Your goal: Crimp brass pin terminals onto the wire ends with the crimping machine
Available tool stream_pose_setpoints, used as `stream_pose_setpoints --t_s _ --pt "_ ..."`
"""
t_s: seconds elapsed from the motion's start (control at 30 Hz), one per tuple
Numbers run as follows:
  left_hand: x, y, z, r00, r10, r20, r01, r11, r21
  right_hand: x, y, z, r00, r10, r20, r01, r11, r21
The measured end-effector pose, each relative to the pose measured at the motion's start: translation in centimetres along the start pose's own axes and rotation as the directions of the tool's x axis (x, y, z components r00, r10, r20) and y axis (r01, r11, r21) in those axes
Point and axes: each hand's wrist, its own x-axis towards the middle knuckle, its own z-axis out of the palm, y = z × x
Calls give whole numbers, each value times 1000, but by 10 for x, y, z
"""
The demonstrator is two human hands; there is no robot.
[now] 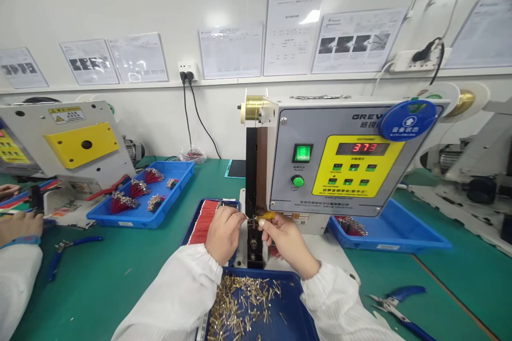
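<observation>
At the black crimping head (254, 245) of the grey machine (296, 170), both my hands meet from either side. My left hand (224, 233) is closed in a pinch at the left of the head, on a thin wire end that is hard to make out. From the right, my right hand (286, 237) pinches a small yellow-orange piece (266, 215). Behind my left hand lies a blue tray of red wires (203, 222). Below the head, a dark blue tray (290, 303) holds loose gold metal pins (236, 306). The machine's red display reads 373.
Blue-handled pliers (394, 306) lie at right, another pair (66, 250) at left. Blue bins (184, 173) (416, 224) hold red wire bundles. A co-worker's hands (24, 226) are at a second machine (80, 149) on the left.
</observation>
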Motion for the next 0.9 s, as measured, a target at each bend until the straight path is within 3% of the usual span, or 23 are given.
stream_pose_setpoints --t_s 0.5,0.77,0.9 --pt "1 1 -1 1000 4 9 -4 1000 14 0 -1 -1 1000 -15 14 16 999 -31" --pt "1 3 -2 994 35 -100 -31 999 41 1 4 1 999 -39 -6 39 999 2" --pt "1 2 -2 996 32 -86 -30 999 35 -1 2 4 999 -27 -47 28 999 19"
